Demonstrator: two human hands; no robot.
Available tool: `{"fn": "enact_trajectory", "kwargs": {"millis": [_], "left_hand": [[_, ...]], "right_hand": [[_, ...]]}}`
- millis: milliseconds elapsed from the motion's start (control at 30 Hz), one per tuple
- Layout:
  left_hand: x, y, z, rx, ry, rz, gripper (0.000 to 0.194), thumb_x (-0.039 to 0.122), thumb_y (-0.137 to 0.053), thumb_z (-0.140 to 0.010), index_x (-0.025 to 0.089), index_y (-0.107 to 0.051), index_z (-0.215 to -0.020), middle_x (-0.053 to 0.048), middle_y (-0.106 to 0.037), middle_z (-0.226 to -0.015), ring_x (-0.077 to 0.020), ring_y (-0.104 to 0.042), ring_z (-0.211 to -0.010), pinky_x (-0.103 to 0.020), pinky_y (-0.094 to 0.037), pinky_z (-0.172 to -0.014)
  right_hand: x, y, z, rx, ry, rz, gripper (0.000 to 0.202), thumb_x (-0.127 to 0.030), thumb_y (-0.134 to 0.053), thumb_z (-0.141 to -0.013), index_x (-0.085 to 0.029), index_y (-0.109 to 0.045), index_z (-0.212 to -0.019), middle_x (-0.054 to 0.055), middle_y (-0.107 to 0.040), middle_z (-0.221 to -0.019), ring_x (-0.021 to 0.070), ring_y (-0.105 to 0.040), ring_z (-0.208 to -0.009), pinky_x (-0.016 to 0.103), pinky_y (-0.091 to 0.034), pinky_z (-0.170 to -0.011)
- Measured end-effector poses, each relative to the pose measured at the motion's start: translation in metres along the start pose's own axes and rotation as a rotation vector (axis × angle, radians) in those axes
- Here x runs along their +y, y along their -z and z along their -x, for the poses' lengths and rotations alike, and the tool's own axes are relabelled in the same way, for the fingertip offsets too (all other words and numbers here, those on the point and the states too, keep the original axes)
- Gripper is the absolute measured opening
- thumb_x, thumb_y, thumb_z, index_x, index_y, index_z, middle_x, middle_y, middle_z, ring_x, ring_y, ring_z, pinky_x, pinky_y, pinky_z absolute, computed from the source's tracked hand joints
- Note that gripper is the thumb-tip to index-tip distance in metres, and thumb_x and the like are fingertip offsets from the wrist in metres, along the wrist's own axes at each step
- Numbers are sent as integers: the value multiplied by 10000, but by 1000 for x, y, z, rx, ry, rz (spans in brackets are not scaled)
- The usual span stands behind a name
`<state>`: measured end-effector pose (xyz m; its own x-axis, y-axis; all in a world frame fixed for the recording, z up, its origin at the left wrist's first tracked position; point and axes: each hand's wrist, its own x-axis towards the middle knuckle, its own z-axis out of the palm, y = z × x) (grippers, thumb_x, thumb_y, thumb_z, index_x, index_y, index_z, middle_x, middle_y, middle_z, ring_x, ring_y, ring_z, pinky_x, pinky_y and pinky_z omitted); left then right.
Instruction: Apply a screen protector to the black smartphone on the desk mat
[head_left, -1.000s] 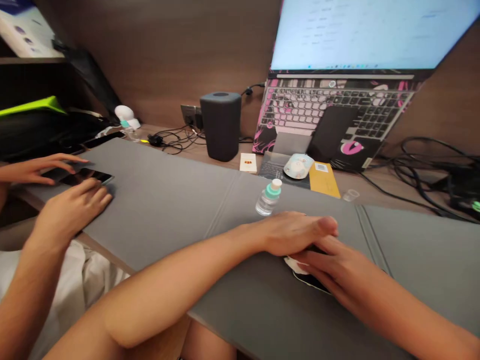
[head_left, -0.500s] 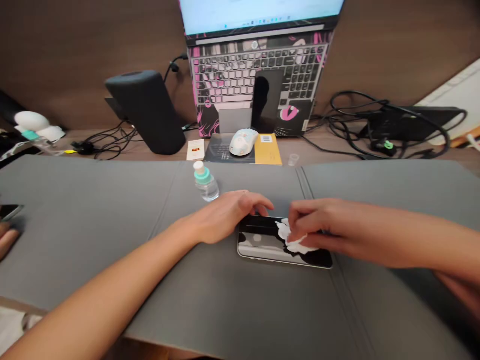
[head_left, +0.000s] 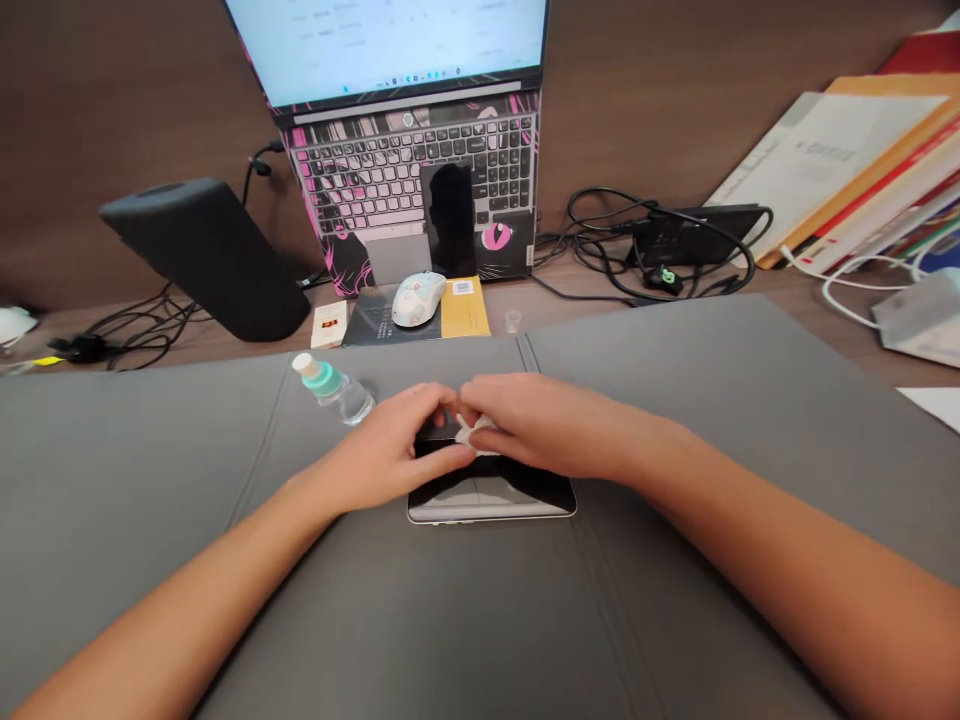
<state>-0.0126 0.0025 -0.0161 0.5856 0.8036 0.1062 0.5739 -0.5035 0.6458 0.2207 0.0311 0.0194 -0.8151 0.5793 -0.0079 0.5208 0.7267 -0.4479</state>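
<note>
A dark, glossy tablet (head_left: 487, 500) lies flat on the grey desk mat (head_left: 420, 610), its upper part hidden by the hands. Over its right side, my right hand (head_left: 525, 425) has its fingers closed on a crumpled white tissue (head_left: 480, 435). My left hand (head_left: 412, 440) rests over the left side with thumb and fingers apart; its fingertips meet those of my right hand near the tissue. A clear bottle with a mint collar and white cap (head_left: 335, 390) leans just beyond my left hand.
Behind the mat are a laptop (head_left: 420, 190) with a phone (head_left: 450, 215) against it, a mouse (head_left: 418, 300), a black speaker (head_left: 214, 260) and a tiny clear cup (head_left: 513, 321). Black cables (head_left: 600, 250) and leaning folders (head_left: 832, 170) occupy the right.
My right hand has moved left across the tablet with the tissue, up to my left hand. My left thumb now reaches over the tablet. The view has turned right.
</note>
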Motion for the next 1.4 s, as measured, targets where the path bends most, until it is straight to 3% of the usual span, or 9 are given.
{"fn": "enact_trajectory", "kwargs": {"millis": [133, 233, 400, 600, 733, 967, 1167, 1300, 1400], "left_hand": [[-1, -3, -2, 13, -45, -60, 260, 402, -674, -958, 250, -583, -1147, -33, -626, -1105, -208, -574, -979, -347, -472, -832], [1, -5, -1, -30, -116, -62, 188, 227, -607, -957, 252, -606, -1143, -32, -636, -1171, -216, -552, -1069, -376, -448, -938], [0, -3, 2, -9, -91, -104, 126, 87, -488, -816, 208, -518, -833, -13, -559, -876, -204, -471, -879, -356, -399, -808], [2, 10, 7, 44, 21, -10, 169, 171, -332, -916, 209, -416, -774, 3, -487, -774, -188, -433, -764, -342, -336, -710], [7, 10, 9, 67, 47, 3, 134, 169, -340, -853, 213, -367, -729, 9, -456, -726, -180, -414, -717, -340, -315, -680], [8, 5, 8, 78, 162, -14, 492, 491, -510, -988, 200, -324, -637, 48, -369, -617, -131, -350, -605, -312, -244, -598], [3, 8, 5, 57, -40, -127, 372, 468, -728, -910, 205, -498, -782, 43, -536, -751, -123, -494, -695, -269, -302, -621], [-1, 13, 7, 56, -96, -184, 325, 481, -505, -1056, 208, -614, -917, 5, -612, -910, -126, -587, -790, -270, -390, -667], [4, 16, 10, 91, -143, -206, 375, 520, -477, -1056, 207, -671, -984, -29, -589, -1034, -121, -583, -800, -274, -442, -706]], "right_hand": [[-5, 0, -1, 156, 33, -56, 85, -207, -496, -1013, -205, -507, -928, 0, -632, -818, 141, -531, -692, 273, -325, -629], [-2, 3, 2, 277, 27, -16, 116, -195, -438, -1021, -203, -508, -930, -11, -624, -777, 129, -496, -648, 283, -290, -619], [3, 1, 4, 210, -74, 131, 180, -251, -466, -1019, -204, -533, -859, -9, -627, -738, 130, -485, -640, 299, -233, -598], [-1, -1, 4, 268, -56, 74, 209, -251, -462, -1016, -199, -601, -869, -5, -678, -764, 128, -527, -649, 294, -279, -626], [2, -8, 1, 179, -91, 57, 234, -296, -470, -1026, -198, -655, -922, 19, -731, -844, 155, -611, -723, 296, -342, -664], [4, -16, -2, 38, -98, 32, 292, -387, -476, -1031, -211, -707, -1001, 51, -724, -947, 201, -674, -841, 314, -426, -714], [18, -20, -2, -2, -92, -46, 411, -557, -435, -1024, -261, -720, -1008, 66, -684, -954, 242, -684, -859, 364, -496, -735], [21, -23, -8, -20, -156, -80, 469, -648, -413, -993, -288, -711, -1030, 76, -698, -1010, 276, -693, -906, 420, -524, -797], [16, -22, -9, -30, -191, -100, 438, -614, -412, -1000, -289, -705, -1004, 82, -706, -1016, 275, -692, -924, 429, -526, -836]]}}
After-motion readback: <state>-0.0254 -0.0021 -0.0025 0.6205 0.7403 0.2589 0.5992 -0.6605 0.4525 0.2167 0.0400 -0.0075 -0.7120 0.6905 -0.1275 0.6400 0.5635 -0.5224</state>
